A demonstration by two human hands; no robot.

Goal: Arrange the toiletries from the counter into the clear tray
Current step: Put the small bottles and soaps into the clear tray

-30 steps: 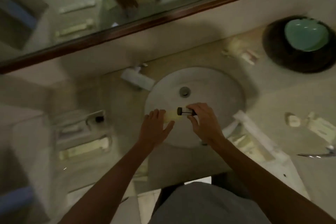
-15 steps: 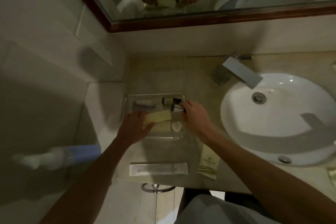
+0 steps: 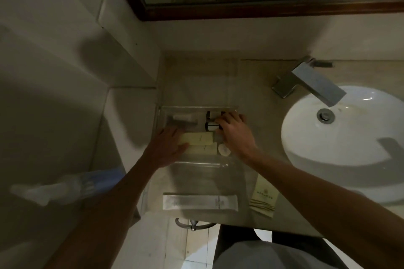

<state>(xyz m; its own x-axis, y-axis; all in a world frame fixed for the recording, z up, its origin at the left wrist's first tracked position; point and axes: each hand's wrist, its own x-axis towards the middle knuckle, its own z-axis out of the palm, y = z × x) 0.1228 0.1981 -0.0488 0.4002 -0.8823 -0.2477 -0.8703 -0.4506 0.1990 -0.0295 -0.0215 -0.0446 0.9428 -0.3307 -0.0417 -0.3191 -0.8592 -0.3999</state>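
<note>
The clear tray [image 3: 197, 107] sits on the beige counter left of the sink. Inside it lie a white tube [image 3: 182, 118], two pale yellow bottles side by side [image 3: 196, 138] [image 3: 202, 149], a round soap [image 3: 224, 150] and small dark-capped bottles [image 3: 211, 126]. My left hand [image 3: 168, 148] grips the left end of the upper yellow bottle, which lies flat in the tray. My right hand [image 3: 236, 135] reaches over the tray's right side, fingertips closed on a small dark-capped bottle. A long white sachet [image 3: 200, 202] and a yellow sachet [image 3: 263, 199] lie on the counter in front of the tray.
A white basin [image 3: 349, 148] with a square metal tap [image 3: 312, 82] fills the right side. A wood-framed mirror [image 3: 262, 10] hangs behind, and a tiled wall closes the left. A towel ring [image 3: 192, 225] hangs under the counter's front edge.
The view swung left from the basin to the tray. Both hands carried the yellow bottle from over the sink and laid it down in the tray.
</note>
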